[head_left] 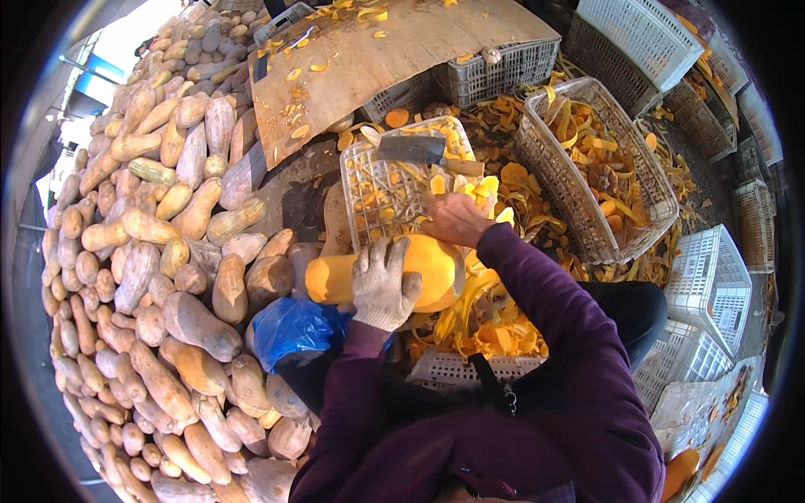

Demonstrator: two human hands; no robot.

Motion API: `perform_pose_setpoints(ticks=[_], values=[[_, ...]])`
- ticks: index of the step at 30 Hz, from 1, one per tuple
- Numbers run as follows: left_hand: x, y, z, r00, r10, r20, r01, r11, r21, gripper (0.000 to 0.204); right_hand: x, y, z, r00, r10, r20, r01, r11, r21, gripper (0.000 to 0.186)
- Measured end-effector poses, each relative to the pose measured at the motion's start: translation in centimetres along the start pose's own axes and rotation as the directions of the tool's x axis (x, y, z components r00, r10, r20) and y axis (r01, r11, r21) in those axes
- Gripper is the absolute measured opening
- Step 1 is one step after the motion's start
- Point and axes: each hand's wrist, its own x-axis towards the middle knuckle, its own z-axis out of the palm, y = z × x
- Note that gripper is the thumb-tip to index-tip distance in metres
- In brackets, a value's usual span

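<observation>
A long butternut-type squash (436, 267), peeled to bright orange, lies crosswise in front of me above a heap of peel. My left hand (384, 281), in a pale knit glove, grips it from above near the neck. My bare right hand (457, 221) is curled at the far side of its thick end; whatever the fingers hold is hidden. Just beyond that hand, a cleaver (412, 149) with a wooden handle rests on an upturned white crate (369, 197). Loose orange peel (495, 331) gathers below the squash, over a white crate (440, 369) by my legs.
Unpeeled squashes (201, 327) pile high on the left. A blue plastic bag (298, 331) covers my left knee. A crate of peelings (599, 172) stands at right, with stacked white crates (708, 281) beyond. A brown board (360, 75) lies across crates at the back.
</observation>
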Motion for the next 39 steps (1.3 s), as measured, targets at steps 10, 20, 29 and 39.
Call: perform_pose_setpoints(ticks=[10,20,29,39], values=[[1.8,-3.3,2.0,0.998,0.002,-0.059,-0.013,0.980,-0.201,0.067,7.1,4.6,4.0,0.944,-0.202,-0.259,0.125,0.950,-0.287,0.040],[4.4,-4.1,2.3,0.988,-0.147,0.052,0.155,0.960,-0.233,0.067,2.7,7.9,-0.2,0.992,0.091,-0.088,-0.117,0.926,-0.359,0.026],[8.1,-5.8,1.7,0.883,-0.328,0.337,0.452,0.787,-0.419,0.066,-16.9,-4.3,-7.2,0.886,0.439,-0.151,-0.346,0.841,0.416,0.067],[6.9,-8.8,5.4,0.961,-0.173,0.216,0.197,0.976,-0.094,0.057,-22.9,-10.8,0.1,0.898,0.363,-0.249,-0.317,0.926,0.207,0.063]])
